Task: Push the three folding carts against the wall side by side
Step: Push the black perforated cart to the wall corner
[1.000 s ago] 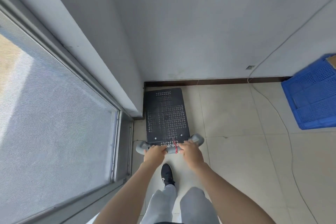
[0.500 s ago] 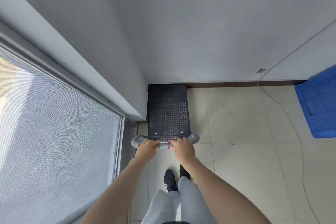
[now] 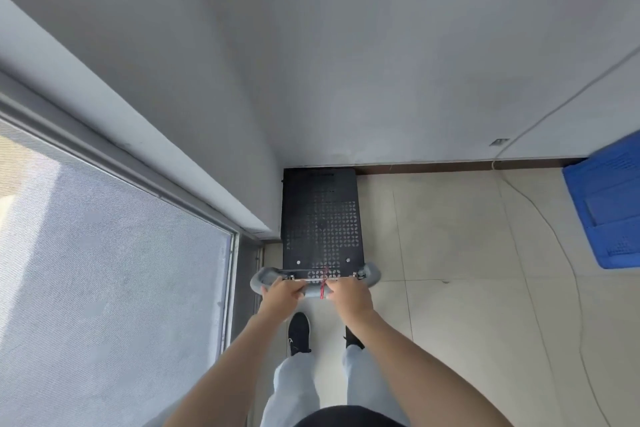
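Both arms stretched fwd, left hand (image 3: 281,292) & right hand (image 3: 349,292) gripping cart handle (image 3: 313,290), knuckles up.

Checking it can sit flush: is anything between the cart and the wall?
Nothing visible. The cart has its far edge at the baseboard; the left hand and right hand grip its handle. The cable and crate lie off right.

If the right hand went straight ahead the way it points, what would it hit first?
Probably the grey wall: the right hand, gripping the grey curved cart handle, points forward over the black perforated cart platform toward it. Depth is unclear from this view.
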